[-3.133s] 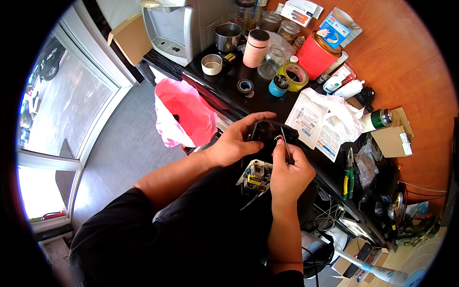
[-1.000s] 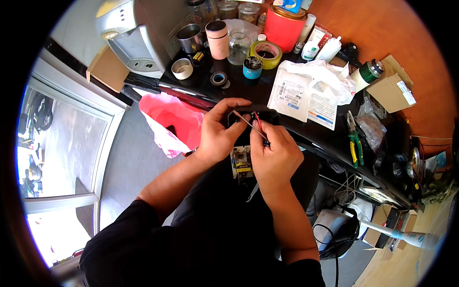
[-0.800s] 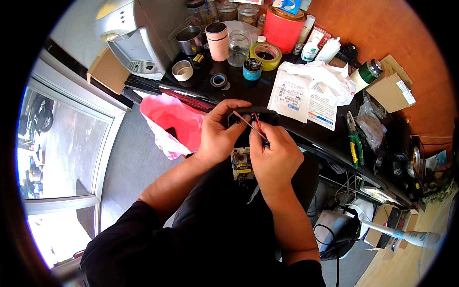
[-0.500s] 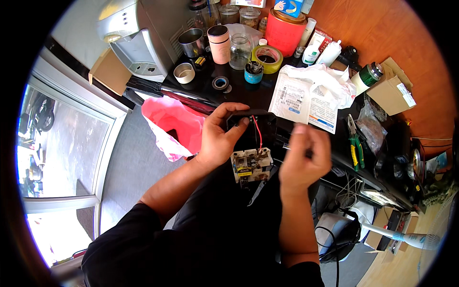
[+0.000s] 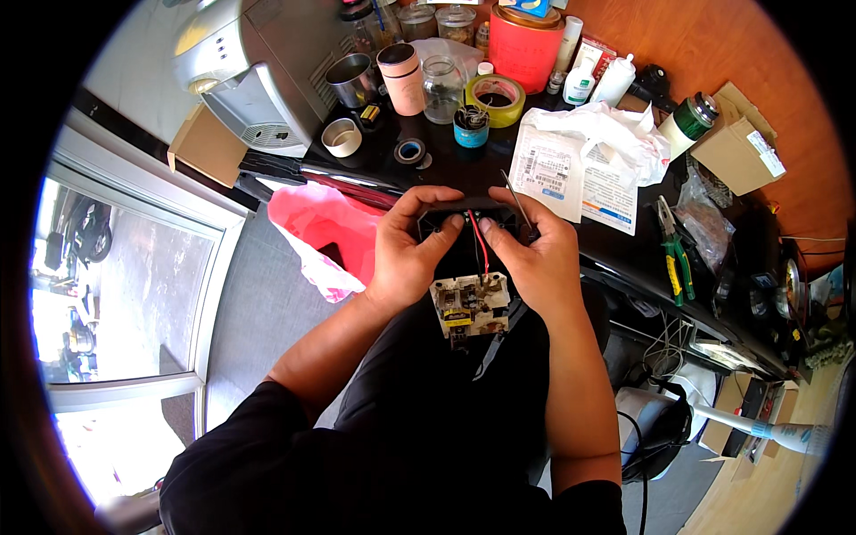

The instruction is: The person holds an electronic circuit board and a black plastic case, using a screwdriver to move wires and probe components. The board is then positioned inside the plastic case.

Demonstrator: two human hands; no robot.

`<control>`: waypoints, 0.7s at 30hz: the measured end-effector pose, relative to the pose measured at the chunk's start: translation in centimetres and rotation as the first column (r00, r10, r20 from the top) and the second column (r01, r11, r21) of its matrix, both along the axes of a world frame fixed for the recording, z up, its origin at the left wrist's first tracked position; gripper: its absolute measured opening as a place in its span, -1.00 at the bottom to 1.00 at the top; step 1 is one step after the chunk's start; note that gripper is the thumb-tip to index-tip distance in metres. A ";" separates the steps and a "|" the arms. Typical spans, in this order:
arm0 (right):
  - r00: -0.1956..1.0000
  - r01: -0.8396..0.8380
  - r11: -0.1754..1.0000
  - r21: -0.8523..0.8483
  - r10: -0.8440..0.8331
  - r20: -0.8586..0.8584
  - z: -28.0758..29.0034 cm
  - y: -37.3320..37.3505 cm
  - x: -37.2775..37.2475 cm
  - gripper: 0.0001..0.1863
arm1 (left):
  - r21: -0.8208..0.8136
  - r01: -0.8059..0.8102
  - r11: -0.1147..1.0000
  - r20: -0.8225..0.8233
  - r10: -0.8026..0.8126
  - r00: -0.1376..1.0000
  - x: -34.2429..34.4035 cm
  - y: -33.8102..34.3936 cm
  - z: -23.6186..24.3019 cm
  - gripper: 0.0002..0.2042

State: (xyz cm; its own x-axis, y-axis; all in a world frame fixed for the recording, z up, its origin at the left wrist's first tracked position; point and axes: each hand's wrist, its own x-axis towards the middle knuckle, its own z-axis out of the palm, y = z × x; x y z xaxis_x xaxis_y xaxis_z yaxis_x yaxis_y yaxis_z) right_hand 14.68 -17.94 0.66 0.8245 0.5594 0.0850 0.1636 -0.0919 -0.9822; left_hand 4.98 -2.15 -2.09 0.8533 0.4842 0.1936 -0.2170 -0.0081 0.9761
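Left hand [image 5: 406, 259]: I saw it pinching the left side of the black housing [image 5: 473, 204].
Right hand [image 5: 542, 259]: pinched the right side, with thin screwdriver [image 5: 515, 201].
Circuit board [image 5: 468, 308]: was nearer, below red wire [image 5: 480, 245].

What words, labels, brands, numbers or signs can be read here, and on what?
None can be read; each is too small or blurred:
White packet: barcode, print.
Paper sheet: lines of print.
Cardboard box: marks on white.
White bottle: green print.
Pink cup: faint marks.
Circuit board: dark marks on yellow.
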 end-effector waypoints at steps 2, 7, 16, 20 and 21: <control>1.000 -0.007 1.000 0.016 0.007 0.007 0.0 0.1 -0.1 -0.57 | -0.015 0.000 1.000 0.015 0.000 1.000 0.0 0.0 -0.1 -0.75; 1.000 0.024 1.000 0.016 -0.024 -0.020 0.2 0.4 -0.4 -0.64 | 0.036 -0.027 0.999 -0.002 0.027 1.000 0.3 0.0 -0.1 -0.75; 0.993 0.097 0.991 0.095 -0.090 -0.079 -1.8 1.2 -0.8 -0.68 | -0.017 -0.022 1.000 -0.014 0.022 1.000 0.3 0.1 -0.3 -0.76; 0.993 0.088 0.993 0.078 -0.081 -0.090 -1.2 1.1 -1.2 -0.69 | 0.030 -0.017 0.999 -0.013 0.018 1.000 0.0 0.1 0.1 -0.76; 0.994 0.086 0.991 0.099 -0.079 -0.070 -1.4 1.2 -1.2 -0.69 | 0.051 -0.017 0.999 -0.022 0.018 1.000 0.0 0.1 0.3 -0.76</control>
State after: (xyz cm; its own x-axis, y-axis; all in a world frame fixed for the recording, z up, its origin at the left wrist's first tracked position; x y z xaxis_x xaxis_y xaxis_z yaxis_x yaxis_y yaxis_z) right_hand 13.52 -16.76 -0.70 0.8730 0.4807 0.0823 0.0948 -0.0018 -0.9955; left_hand 5.01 -2.09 -1.77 0.8490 0.4893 0.1994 -0.1943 -0.0617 0.9790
